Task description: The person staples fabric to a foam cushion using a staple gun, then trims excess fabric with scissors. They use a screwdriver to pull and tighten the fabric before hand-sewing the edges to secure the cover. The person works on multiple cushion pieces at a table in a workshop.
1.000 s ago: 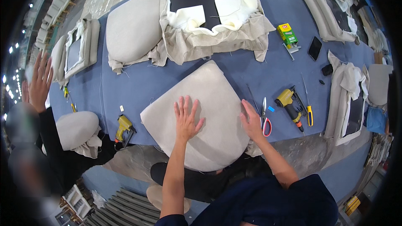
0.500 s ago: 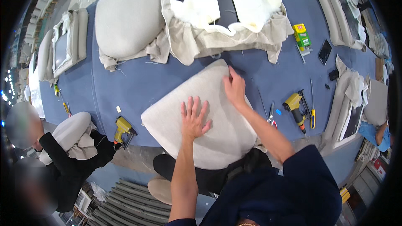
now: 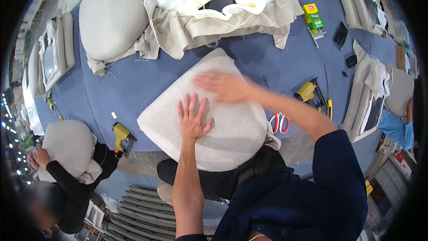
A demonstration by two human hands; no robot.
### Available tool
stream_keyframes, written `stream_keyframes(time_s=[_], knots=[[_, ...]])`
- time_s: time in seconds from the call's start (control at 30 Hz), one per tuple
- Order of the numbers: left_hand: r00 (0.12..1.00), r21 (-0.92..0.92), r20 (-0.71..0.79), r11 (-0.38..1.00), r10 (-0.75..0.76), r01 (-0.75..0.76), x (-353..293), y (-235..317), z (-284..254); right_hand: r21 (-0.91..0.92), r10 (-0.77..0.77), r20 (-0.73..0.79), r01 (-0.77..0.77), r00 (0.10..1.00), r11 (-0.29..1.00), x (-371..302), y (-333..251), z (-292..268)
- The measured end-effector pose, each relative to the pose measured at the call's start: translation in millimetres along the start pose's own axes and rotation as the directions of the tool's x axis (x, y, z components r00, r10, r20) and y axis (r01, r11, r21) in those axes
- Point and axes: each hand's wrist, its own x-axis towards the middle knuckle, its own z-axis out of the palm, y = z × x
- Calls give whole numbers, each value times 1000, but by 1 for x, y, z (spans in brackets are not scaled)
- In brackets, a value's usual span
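A beige fabric-covered seat cushion rests partly on my lap and partly on the blue table, one rounded corner toward the far side. My left hand lies flat on its middle with the fingers spread, holding nothing. Just beyond it, my right hand passes over the upper part of the cushion, blurred by motion. Its fingers look stretched out flat, with nothing seen in them; whether it touches the fabric I cannot tell. Gathered cloth hangs at the cushion's near right edge.
Red-handled scissors, a yellow staple gun and a screwdriver lie at right. Another staple gun is at left. Farther off are a green-yellow box, a phone and more covers. A co-worker handles a cushion at left.
My right hand has left the cushion's far right edge and swept left across its top. My left hand stays flat on the fabric. The whole view has shifted slightly.
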Motion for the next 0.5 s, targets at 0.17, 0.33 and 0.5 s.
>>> stream_keyframes(time_s=[0.17,0.33,0.5], knots=[[1000,41,-7,999,-4,4,-9,2,1,195,-49,22,44,999,980,29,-50,-30],[1000,71,8,997,5,-6,5,-1,2,26,181,11,-181,983,983,-2,5,0],[1000,-33,16,999,-11,11,-11,2,6,-64,427,-255,-456,868,888,-66,7,-53]])
